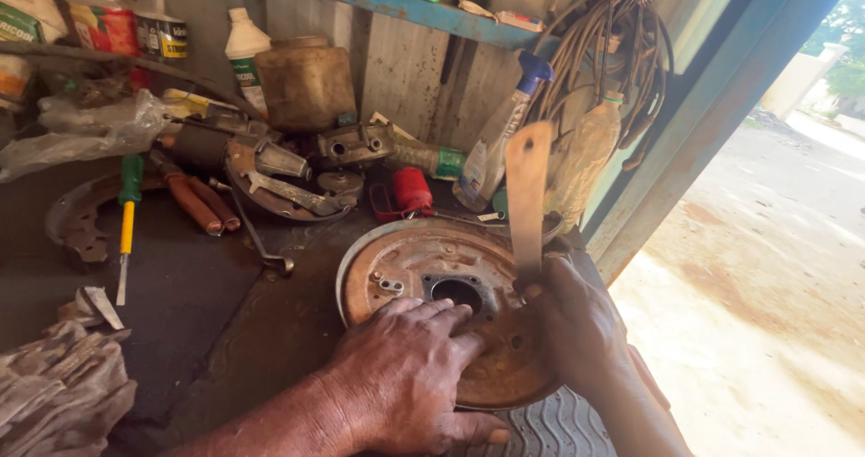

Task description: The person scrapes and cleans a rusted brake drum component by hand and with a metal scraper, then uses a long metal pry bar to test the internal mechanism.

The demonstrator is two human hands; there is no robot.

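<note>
Two hands are at a rusty plate, which is propped on a tyre at the bench edge. The left hand is laid flat on the plate, fingers spread. A flat bar is gripped upright by the right hand, fingers wrapped. The plate should be held steady. A screwdriver lies well left of the plate.

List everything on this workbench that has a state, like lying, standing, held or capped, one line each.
Rusty round plate: lying flat, pressed by the left hand.
Flat metal strip: held upright in the right hand.
Screwdriver: lying flat, untouched.
Spray bottle: leaning against the wall, nozzle on.
White bottle: standing, capped.
Wrench: lying flat.
Cables: hanging in a bundle.
</note>
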